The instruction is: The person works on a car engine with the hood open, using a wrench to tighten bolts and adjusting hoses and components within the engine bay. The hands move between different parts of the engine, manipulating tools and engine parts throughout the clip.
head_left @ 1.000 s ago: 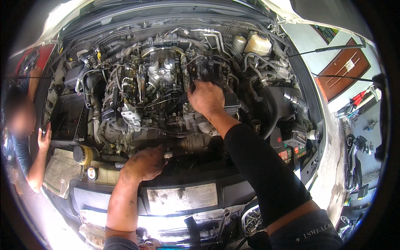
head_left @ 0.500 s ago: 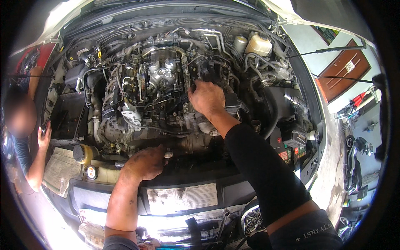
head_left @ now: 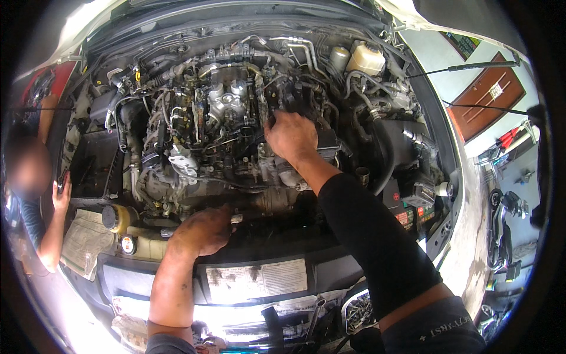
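My left hand is closed at the front of the engine bay, round a metal hand tool whose shiny ends stick out on both sides of the fist; its exact kind is hidden. Farther in, my right hand reaches down onto the right side of the exposed engine. Its fingers are curled, with the tips hidden among dark parts, so what they grip does not show. A bare metal bracket sits left of that hand. Below my left wrist lies the front panel with a stained paper label.
At the left edge, another person's hand holds a dark object. A yellow-capped reservoir and a cloth lie front left. The battery sits front right. Small metal parts fill a tray near me; a wrench lies beside it.
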The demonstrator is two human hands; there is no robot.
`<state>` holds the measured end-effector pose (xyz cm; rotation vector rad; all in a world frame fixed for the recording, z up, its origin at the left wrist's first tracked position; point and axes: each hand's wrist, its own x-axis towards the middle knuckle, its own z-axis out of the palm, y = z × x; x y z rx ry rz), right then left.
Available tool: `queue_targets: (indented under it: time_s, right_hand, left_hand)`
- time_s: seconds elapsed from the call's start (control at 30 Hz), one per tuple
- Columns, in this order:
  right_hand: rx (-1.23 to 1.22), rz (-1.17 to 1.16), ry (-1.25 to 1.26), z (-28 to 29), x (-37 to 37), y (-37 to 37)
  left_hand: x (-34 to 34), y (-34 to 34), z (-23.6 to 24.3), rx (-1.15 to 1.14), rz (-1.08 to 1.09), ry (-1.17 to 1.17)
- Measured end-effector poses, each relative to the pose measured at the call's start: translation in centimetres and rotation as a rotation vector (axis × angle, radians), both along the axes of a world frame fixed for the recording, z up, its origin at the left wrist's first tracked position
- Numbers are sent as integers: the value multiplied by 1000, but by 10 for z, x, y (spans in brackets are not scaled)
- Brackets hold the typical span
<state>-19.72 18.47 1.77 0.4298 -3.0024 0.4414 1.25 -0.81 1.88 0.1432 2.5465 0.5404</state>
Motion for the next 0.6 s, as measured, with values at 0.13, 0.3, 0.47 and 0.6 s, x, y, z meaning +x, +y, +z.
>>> queue_targets:
  time_s: [0.13,0.3,0.47,0.6]
  right_hand:
    - [-9,46,20,-3,-1,3]
    - [-75,38,95,-15,-6,4]
    - [-210,89,177,-23,-9,8]
    - [-219,80,84,-21,-11,8]
  left_hand:
    - [-2,5,10,-3,27,-44]
    - [-4,12,20,-31,25,-30]
    - [-8,18,21,-9,53,-78]
    - [-9,19,17,-43,51,-12]
